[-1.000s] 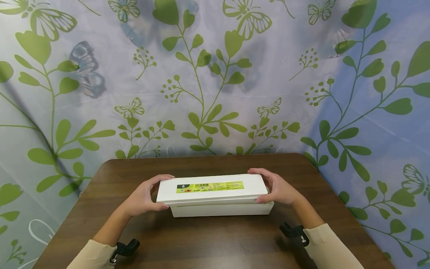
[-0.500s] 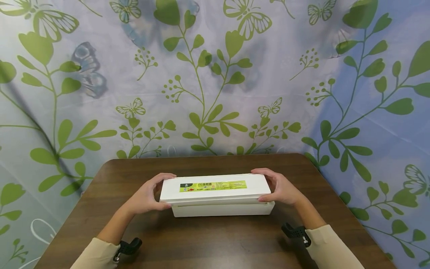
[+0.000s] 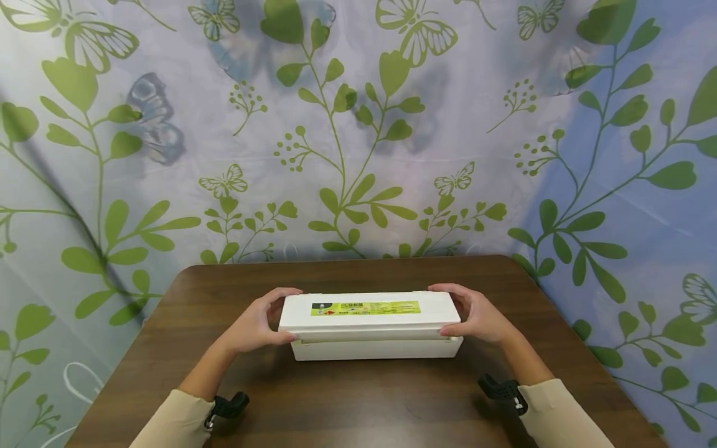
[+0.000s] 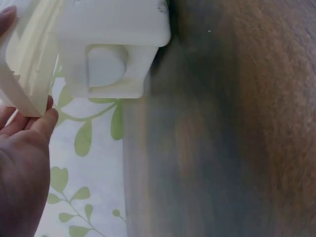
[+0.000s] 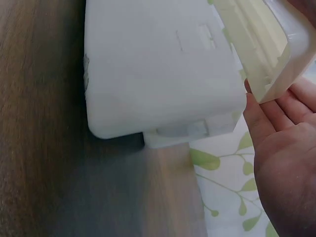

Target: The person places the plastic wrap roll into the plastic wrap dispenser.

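A long white lid [image 3: 364, 318] with a yellow-green cling film label is gripped at its two ends. My left hand [image 3: 257, 323] pinches the left end, thumb at the front edge and fingers behind; my right hand [image 3: 482, 317] holds the right end likewise. Under the lid, the white base [image 3: 381, 350] of the cling film box sits on the table. Both wrist views show a gap between the lid [image 4: 32, 64] and the base [image 5: 158, 69]. In the left wrist view, a round white roll end [image 4: 106, 66] shows through the base's end opening.
The brown wooden table [image 3: 370, 398] has rounded far corners. Behind it hangs a cloth [image 3: 358, 124] printed with green leaves and butterflies. Black straps [image 3: 226, 407] sit on both wrists, next to beige sleeves.
The lid has shifted slightly to the right over the base, with both hands still holding its ends. The whole head view has drifted a little.
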{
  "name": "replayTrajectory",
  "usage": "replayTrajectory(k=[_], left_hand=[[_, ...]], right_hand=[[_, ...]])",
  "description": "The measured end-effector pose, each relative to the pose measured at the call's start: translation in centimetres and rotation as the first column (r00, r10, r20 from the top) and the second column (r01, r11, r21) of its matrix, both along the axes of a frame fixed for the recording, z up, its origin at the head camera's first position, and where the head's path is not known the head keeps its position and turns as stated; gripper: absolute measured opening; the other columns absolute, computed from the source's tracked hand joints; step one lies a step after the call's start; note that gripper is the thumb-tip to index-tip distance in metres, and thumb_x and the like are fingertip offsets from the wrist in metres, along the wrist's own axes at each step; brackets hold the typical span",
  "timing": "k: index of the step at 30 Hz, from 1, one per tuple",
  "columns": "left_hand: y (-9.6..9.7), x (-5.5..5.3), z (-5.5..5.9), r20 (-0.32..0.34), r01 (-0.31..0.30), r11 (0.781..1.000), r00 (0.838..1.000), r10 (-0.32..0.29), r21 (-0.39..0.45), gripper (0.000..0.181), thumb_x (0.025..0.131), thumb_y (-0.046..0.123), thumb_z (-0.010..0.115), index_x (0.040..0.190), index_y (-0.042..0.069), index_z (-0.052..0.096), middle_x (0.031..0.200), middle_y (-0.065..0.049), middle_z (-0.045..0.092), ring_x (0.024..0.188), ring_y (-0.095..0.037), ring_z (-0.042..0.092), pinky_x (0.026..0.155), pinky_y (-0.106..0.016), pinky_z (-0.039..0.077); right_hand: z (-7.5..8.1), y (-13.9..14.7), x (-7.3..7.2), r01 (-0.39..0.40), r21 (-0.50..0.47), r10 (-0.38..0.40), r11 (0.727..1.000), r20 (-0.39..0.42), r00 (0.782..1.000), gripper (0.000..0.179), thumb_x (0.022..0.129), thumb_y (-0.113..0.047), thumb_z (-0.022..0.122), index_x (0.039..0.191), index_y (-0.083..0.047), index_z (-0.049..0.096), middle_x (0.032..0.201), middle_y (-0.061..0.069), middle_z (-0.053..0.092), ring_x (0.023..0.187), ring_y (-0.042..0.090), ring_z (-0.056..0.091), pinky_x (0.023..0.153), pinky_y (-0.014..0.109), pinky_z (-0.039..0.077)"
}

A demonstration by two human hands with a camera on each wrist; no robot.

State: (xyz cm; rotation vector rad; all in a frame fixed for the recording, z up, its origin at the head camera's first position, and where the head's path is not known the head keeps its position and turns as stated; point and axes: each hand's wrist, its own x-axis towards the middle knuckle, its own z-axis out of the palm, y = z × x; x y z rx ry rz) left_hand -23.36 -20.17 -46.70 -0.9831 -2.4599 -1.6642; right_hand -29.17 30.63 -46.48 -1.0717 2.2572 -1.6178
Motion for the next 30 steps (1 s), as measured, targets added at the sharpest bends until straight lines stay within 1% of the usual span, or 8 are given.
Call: replayTrajectory(k=[3, 6, 11, 14, 17, 19, 25, 30], left_hand=[[0.4, 0.0, -0.1, 0.026, -0.006, 1.000, 1.000, 0.005, 0.022, 0.080, 0.078, 0.005, 0.089, 0.146, 0.002, 0.046, 0.143, -0.019, 0.052, 0.125, -0.013, 0.058, 0.104, -0.016, 0.047], [0.6, 0.0, -0.3, 0.035, -0.022, 1.000, 0.999, 0.021, 0.015, 0.081, 0.077, 0.006, 0.089, 0.146, 0.000, 0.046, 0.143, -0.018, 0.052, 0.126, -0.011, 0.058, 0.103, -0.015, 0.047], [0.8, -0.1, -0.8, 0.020, -0.083, 0.995, 0.996, 0.084, -0.048, 0.080, 0.077, 0.015, 0.091, 0.144, 0.005, 0.049, 0.141, -0.011, 0.054, 0.127, -0.019, 0.057, 0.105, -0.014, 0.045], [0.9, -0.1, -0.9, 0.004, -0.120, 0.989, 0.993, 0.121, -0.090, 0.078, 0.077, 0.021, 0.092, 0.142, 0.011, 0.051, 0.139, -0.006, 0.056, 0.129, -0.024, 0.056, 0.111, -0.022, 0.043], [0.9, -0.1, -1.1, 0.004, -0.131, 0.986, 0.991, 0.132, -0.105, 0.076, 0.078, 0.023, 0.091, 0.142, 0.014, 0.052, 0.138, -0.005, 0.056, 0.130, -0.026, 0.056, 0.115, -0.034, 0.042], [0.9, -0.2, -1.2, 0.007, -0.131, 0.986, 0.991, 0.132, -0.107, 0.075, 0.079, 0.023, 0.091, 0.142, 0.015, 0.052, 0.138, -0.005, 0.056, 0.131, -0.027, 0.056, 0.115, -0.036, 0.043], [1.1, -0.5, -1.5, 0.025, -0.120, 0.987, 0.992, 0.123, -0.104, 0.074, 0.080, 0.023, 0.090, 0.143, 0.014, 0.052, 0.139, -0.006, 0.056, 0.133, -0.027, 0.056, 0.109, -0.016, 0.041], [1.2, -0.6, -1.7, 0.059, -0.123, 0.987, 0.990, 0.129, -0.099, 0.073, 0.079, 0.023, 0.090, 0.141, 0.015, 0.053, 0.138, -0.006, 0.057, 0.133, -0.026, 0.056, 0.109, -0.015, 0.041]], right_hand=[[-0.1, 0.2, 0.1, 0.011, 0.004, -0.011, 1.000, -0.005, 1.000, 0.081, 0.078, 0.000, 0.085, 0.149, -0.002, 0.047, 0.138, 0.017, 0.057, 0.112, 0.016, 0.064, 0.082, 0.033, 0.060], [-0.1, 0.3, 0.2, 0.020, 0.008, -0.020, 1.000, -0.016, 1.000, 0.080, 0.078, 0.000, 0.086, 0.148, -0.006, 0.048, 0.138, 0.018, 0.058, 0.111, 0.015, 0.064, 0.082, 0.032, 0.060], [-0.3, 0.4, 0.3, 0.040, 0.014, -0.040, 0.999, -0.042, 0.998, 0.078, 0.078, 0.000, 0.086, 0.147, -0.007, 0.050, 0.139, 0.019, 0.057, 0.110, 0.015, 0.064, 0.082, 0.030, 0.059], [-0.5, 0.5, 0.3, 0.052, 0.015, -0.051, 0.999, -0.051, 0.997, 0.078, 0.078, 0.000, 0.086, 0.147, -0.003, 0.050, 0.140, 0.019, 0.057, 0.111, 0.014, 0.063, 0.083, 0.028, 0.058], [-0.7, 0.5, 0.3, 0.059, 0.011, -0.059, 0.998, -0.054, 0.997, 0.079, 0.078, 0.000, 0.086, 0.147, 0.000, 0.048, 0.142, 0.021, 0.055, 0.112, 0.013, 0.063, 0.084, 0.027, 0.058], [-0.7, 0.6, 0.3, 0.059, 0.008, -0.059, 0.998, -0.053, 0.997, 0.079, 0.078, 0.000, 0.085, 0.147, 0.003, 0.047, 0.142, 0.022, 0.055, 0.112, 0.013, 0.062, 0.084, 0.027, 0.057], [-1.3, 0.8, 0.0, 0.059, -0.001, -0.059, 0.998, -0.031, 0.998, 0.078, 0.078, 0.001, 0.084, 0.146, 0.006, 0.046, 0.142, 0.023, 0.055, 0.111, 0.012, 0.062, 0.084, 0.027, 0.058], [-1.8, 1.0, -0.3, 0.052, -0.005, -0.052, 0.999, 0.004, 0.999, 0.076, 0.080, 0.002, 0.083, 0.147, 0.005, 0.046, 0.139, 0.019, 0.057, 0.109, 0.013, 0.064, 0.082, 0.029, 0.059]])
